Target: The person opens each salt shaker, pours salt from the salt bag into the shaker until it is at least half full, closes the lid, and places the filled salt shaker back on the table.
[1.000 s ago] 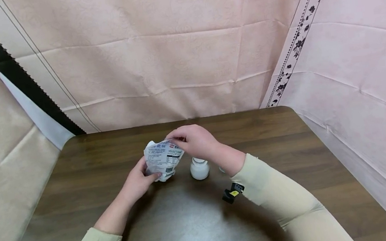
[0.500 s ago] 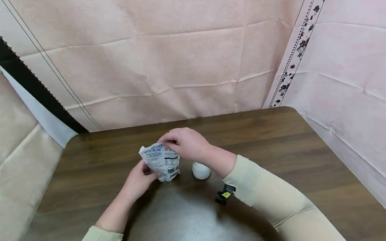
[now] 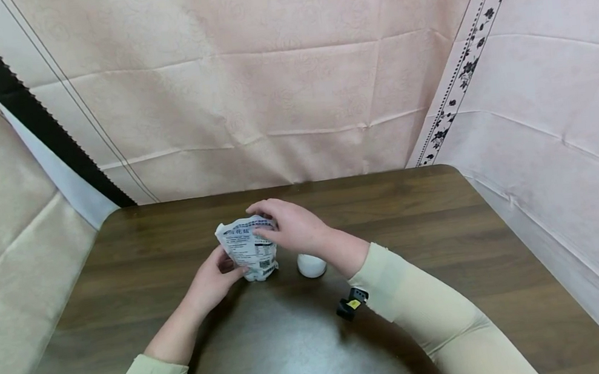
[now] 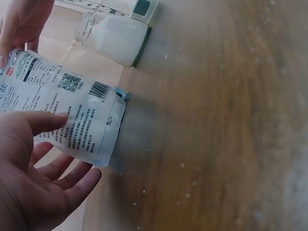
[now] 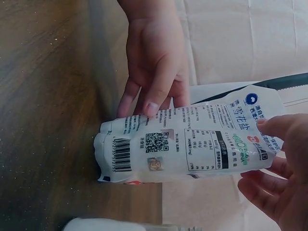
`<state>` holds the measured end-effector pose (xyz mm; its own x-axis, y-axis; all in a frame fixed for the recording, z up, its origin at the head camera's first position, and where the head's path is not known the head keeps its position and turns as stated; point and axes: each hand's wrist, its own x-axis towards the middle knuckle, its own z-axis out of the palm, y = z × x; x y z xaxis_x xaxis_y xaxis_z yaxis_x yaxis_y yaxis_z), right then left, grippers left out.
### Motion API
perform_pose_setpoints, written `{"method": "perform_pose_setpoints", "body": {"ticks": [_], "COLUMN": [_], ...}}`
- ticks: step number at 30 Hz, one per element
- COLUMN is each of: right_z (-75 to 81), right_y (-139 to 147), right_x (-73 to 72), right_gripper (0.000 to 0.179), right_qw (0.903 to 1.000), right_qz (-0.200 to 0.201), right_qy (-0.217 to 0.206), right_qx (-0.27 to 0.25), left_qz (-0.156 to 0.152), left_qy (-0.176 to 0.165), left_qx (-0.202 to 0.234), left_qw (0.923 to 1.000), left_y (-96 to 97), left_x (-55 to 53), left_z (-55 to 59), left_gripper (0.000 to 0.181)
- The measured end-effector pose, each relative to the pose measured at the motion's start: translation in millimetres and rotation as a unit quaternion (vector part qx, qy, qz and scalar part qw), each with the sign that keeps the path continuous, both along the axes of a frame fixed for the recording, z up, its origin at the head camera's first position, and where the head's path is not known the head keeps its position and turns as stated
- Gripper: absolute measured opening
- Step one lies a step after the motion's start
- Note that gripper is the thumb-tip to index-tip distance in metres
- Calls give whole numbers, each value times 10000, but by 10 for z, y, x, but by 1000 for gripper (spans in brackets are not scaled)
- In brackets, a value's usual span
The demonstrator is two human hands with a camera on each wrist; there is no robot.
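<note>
A white printed bag of salt [image 3: 251, 250] stands upright between the two hands, low over the tabletop, with a QR code and a barcode near its base. My left hand [image 3: 216, 284] holds its lower left side, thumb across the printed face and fingers behind. At the upper right, my right hand [image 3: 295, 227] grips the bag near the top, its thumb on the front and its fingers behind. A glass jar [image 4: 118, 38] of white grains stands to the right of the bag; in the head view the right wrist hides its upper part.
Beyond the jar in the left wrist view is a small pale block-like thing [image 4: 145, 9] with a dark panel. White grains [image 4: 183, 165] lie scattered on the brown wooden table [image 3: 147, 246]. Pale cloth [image 3: 268, 93] hangs behind the table's far edge.
The bag and right hand have shifted slightly left, and the bag stands straighter. The right thumb has moved from the top edge down onto the printed face. The left hand keeps its hold.
</note>
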<state>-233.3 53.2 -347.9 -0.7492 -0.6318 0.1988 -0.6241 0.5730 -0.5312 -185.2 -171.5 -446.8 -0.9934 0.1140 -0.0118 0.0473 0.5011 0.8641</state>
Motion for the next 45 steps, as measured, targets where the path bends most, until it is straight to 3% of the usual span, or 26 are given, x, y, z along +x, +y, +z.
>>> {"method": "perform_pose_setpoints", "body": {"ticks": [9,16,22,30,34,40,45], "right_z": [-47,-36,-70,-175,-242,-370,-509], "right_y": [99,297,591,950,1068,1229,1339], "right_x": [34,102,148,205,219,270,291], "right_gripper": [51,47,42,40,37,33,32], "right_qw": [9998,9988,9960,9922,9919,9902,9899], "right_qz": [-59,-275,-650,-1091,-1165,-1356,-1404], "right_qy": [-10,152,242,189,125,-213,-205], "right_qx": [-169,-383,-571,-566,-481,-247,-27], "left_qz": [344,1038,1219,833,632,205,-89], "left_qy": [84,487,854,1136,1074,862,699], "left_qx": [177,74,-43,-25,85,39,-102], "left_qw": [9992,9934,9888,9900,9922,9961,9975], "left_y": [-60,-93,35,318,455,690,863], "left_x": [159,311,416,532,548,539,492], "left_z": [105,309,426,463,446,329,227], "left_gripper": [52,48,40,36,34,31,36]}}
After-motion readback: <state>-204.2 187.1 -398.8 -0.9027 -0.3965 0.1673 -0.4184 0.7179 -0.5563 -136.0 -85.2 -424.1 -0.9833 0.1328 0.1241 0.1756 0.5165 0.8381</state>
